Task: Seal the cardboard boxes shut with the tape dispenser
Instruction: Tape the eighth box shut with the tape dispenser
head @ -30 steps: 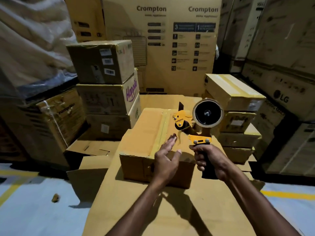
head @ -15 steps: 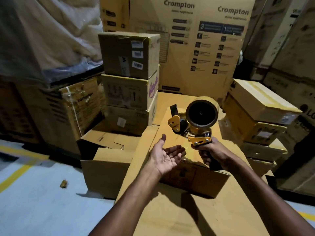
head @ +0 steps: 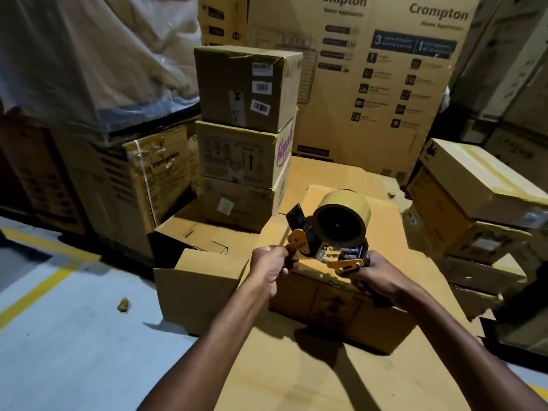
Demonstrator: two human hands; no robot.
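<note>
Dispenser [head: 341,226] front is now pinched by left hand [head: 271,262], open before (right hand [head: 372,272] grips the handle); taping the box [head: 335,304] likely follows.

left hand [head: 271,264] — fingers pinched, forearm extended | right hand [head: 376,274] — curled in grip

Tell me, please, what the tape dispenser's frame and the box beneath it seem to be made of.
Tape dispenser: frame probably painted metal, glossy yellow, with screw heads and a bare coil spring. Box: brown cardboard, matte, with creased edges and a printed arrow.
</note>
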